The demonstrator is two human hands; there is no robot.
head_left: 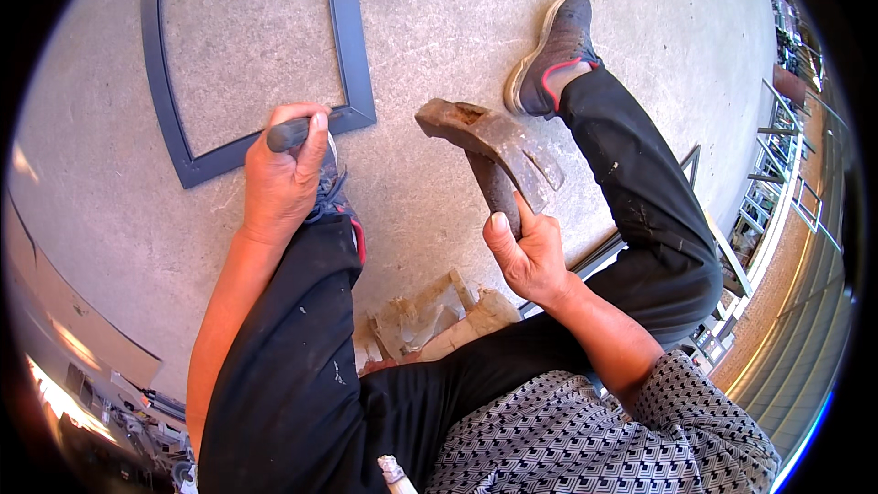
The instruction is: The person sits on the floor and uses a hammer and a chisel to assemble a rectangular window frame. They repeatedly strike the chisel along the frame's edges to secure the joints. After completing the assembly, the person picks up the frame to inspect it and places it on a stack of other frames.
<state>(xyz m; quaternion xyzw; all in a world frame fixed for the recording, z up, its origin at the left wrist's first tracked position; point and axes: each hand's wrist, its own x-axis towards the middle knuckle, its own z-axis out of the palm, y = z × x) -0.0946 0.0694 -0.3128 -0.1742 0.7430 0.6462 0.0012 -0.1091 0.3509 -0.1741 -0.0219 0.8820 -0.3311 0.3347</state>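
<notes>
My left hand (pixel 280 185) is closed around a thick dark rod, perhaps a chisel or punch (pixel 287 134), its blunt end facing up. It stands over the near side of a grey metal frame (pixel 351 55), close to the mitred right corner; the rod's lower end is hidden by the hand. In my right hand (pixel 535 258) is a worn, rusty claw hammer (pixel 494 139), gripped by its handle near the head. The hammer is raised to the right of the frame, apart from the rod.
My left shoe (pixel 331 197) rests beside the frame's near edge, my right shoe (pixel 560 50) farther out on the concrete floor (pixel 439 18). Torn brown packaging (pixel 439 320) lies between my legs. Metal bars and frames (pixel 764 183) lie along the far right. Assorted equipment (pixel 137 421) stands at lower left.
</notes>
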